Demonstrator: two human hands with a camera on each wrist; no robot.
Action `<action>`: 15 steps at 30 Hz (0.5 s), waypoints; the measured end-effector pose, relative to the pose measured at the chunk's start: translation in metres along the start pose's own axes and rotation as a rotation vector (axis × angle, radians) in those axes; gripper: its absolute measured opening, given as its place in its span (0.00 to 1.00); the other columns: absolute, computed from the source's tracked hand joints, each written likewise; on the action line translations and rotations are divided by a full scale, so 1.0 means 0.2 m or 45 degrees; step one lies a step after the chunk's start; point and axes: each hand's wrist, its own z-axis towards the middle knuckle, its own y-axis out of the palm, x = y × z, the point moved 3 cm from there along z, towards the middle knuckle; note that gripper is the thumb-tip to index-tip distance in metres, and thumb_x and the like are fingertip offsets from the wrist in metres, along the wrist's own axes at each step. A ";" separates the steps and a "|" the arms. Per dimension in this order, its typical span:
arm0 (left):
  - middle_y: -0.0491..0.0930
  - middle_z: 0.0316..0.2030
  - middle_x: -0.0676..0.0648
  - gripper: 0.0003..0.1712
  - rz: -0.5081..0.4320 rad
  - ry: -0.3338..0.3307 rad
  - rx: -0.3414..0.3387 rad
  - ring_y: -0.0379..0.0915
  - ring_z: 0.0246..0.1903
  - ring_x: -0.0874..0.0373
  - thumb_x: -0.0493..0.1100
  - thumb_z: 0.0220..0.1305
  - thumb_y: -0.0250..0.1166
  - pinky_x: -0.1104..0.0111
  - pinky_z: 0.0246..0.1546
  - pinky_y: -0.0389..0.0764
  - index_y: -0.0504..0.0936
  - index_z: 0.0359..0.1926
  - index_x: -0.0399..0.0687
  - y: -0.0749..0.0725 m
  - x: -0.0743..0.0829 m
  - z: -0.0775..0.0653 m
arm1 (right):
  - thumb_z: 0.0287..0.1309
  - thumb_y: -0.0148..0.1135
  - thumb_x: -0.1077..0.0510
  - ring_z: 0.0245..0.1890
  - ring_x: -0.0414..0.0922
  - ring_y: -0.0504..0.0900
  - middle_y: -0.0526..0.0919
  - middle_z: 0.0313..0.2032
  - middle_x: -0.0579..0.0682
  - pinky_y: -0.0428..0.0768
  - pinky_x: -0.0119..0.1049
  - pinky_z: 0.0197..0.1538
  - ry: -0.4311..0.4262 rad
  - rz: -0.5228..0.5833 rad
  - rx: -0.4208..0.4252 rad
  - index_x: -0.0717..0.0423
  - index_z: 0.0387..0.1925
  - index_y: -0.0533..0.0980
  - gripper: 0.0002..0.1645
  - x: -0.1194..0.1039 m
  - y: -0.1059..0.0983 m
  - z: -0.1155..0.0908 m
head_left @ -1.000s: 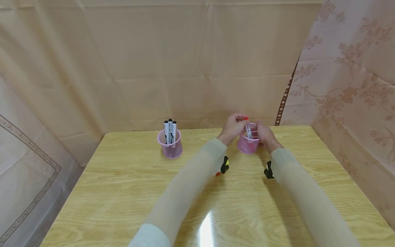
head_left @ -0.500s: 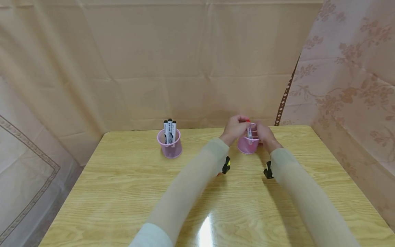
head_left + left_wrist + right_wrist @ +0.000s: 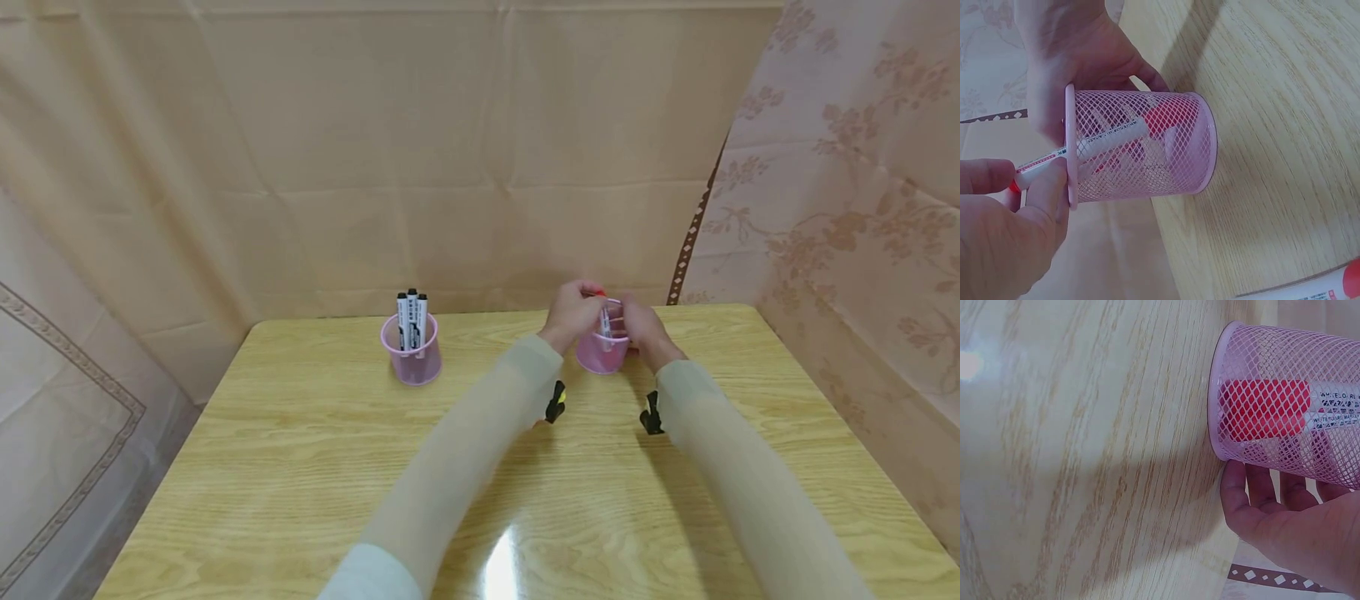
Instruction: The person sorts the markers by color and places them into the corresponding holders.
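Note:
A pink mesh pen cup (image 3: 602, 358) stands at the right back of the table. My left hand (image 3: 573, 318) pinches the upper end of a white whiteboard marker (image 3: 1110, 139), which slants down inside the cup with a red end at the bottom. My right hand (image 3: 648, 333) holds the cup's right side, with its fingers (image 3: 1266, 494) curled about the mesh. Through the wall in the right wrist view, red caps (image 3: 1266, 407) and two printed barrels show side by side near the base.
Left of it stands a second pink mesh cup (image 3: 417, 369) with 3 black-capped markers (image 3: 412, 321). Another red-ended marker (image 3: 1310, 291) lies on the wooden table (image 3: 300, 467), mostly behind my left forearm in the head view. A beige curtain (image 3: 375, 167) hangs at the back.
My left hand has shifted slightly right and down, and the pinched marker sits a little lower in the cup. My right hand and the cup have stayed put.

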 end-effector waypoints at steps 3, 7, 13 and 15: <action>0.82 0.39 0.47 0.15 0.054 0.007 0.005 0.77 0.40 0.57 0.33 0.66 0.62 0.72 0.43 0.79 0.82 0.53 0.37 0.00 0.01 -0.01 | 0.75 0.25 0.34 0.63 0.57 0.70 0.69 0.67 0.64 0.73 0.49 0.61 0.003 0.000 0.001 0.65 0.71 0.64 0.45 0.00 0.00 0.00; 0.82 0.41 0.47 0.14 0.107 0.012 0.005 0.77 0.43 0.56 0.34 0.68 0.61 0.70 0.47 0.78 0.82 0.52 0.38 0.00 0.02 -0.02 | 0.76 0.25 0.35 0.62 0.57 0.70 0.69 0.67 0.65 0.74 0.48 0.59 0.001 -0.005 -0.003 0.65 0.71 0.64 0.45 0.00 0.00 0.00; 0.82 0.43 0.46 0.13 0.132 0.012 -0.007 0.77 0.45 0.54 0.35 0.70 0.60 0.69 0.50 0.78 0.80 0.54 0.38 0.01 0.02 -0.02 | 0.76 0.24 0.36 0.59 0.55 0.72 0.69 0.65 0.65 0.75 0.47 0.56 -0.013 -0.009 0.002 0.65 0.71 0.65 0.44 -0.01 0.00 0.00; 0.81 0.43 0.46 0.14 0.134 0.014 -0.011 0.77 0.46 0.54 0.35 0.70 0.59 0.68 0.50 0.78 0.80 0.54 0.38 0.01 0.02 -0.01 | 0.76 0.24 0.36 0.57 0.54 0.72 0.70 0.65 0.65 0.75 0.46 0.55 -0.017 -0.012 0.009 0.65 0.70 0.66 0.44 -0.01 0.00 0.00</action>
